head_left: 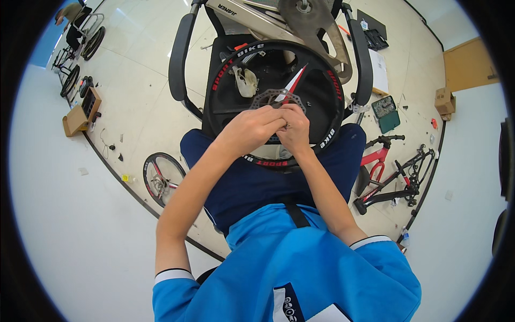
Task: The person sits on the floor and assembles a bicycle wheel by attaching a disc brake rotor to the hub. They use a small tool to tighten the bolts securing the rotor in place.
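A black bicycle wheel point(338, 110) with red and white lettering lies across my thighs and a black chair seat. At its middle shows a perforated metal brake disc point(262, 100), beside a red and white spoke point(292, 86). My left hand point(251, 129) and my right hand point(294, 129) meet over the hub, touching each other. Both have their fingers closed in a pinch. What they grip, if anything, is too small and covered to make out. A crumpled off-white cloth or glove point(246, 83) rests left of the disc.
Armrests point(181, 56) flank the wheel, and a beige bike frame point(257, 20) lies beyond. Another wheel point(162, 180) is on the floor at left. Red point(376, 160) and black bike frames point(394, 180) lie at right, near an open green case point(387, 114). A person point(72, 13) sits far left.
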A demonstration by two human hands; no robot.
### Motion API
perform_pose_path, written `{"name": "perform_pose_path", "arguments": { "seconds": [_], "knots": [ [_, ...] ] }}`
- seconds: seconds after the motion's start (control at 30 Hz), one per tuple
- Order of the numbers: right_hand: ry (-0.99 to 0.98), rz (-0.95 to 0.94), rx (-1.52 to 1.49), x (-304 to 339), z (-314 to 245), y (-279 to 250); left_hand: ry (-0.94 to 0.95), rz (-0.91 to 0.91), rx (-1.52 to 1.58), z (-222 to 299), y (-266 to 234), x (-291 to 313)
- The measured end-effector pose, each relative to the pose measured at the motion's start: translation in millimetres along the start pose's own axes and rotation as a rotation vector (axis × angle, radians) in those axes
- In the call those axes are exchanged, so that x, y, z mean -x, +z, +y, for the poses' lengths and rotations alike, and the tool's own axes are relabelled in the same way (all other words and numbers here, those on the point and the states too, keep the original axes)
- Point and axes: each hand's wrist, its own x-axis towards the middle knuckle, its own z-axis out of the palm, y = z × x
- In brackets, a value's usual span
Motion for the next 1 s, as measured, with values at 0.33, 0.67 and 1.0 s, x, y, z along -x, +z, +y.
{"name": "perform_pose_path", "arguments": {
  "seconds": [0.33, 0.67, 1.0],
  "knots": [
    [-0.064, -0.052, -0.021, 3.0, 0.7, 0.7, 0.283, -0.125, -0.091, -12.4, -0.7, -13.0],
    [0.031, -0.242, 0.047, -4.8, -7.4, -7.1, 0.219, 0.003, -0.147, -8.6, 3.9, 1.8],
    [-0.208, -0.222, 0.161, -11.5, -28.8, -18.6, -0.206, 0.264, 0.179, 27.9, -1.7, 38.0]
  ]
}}
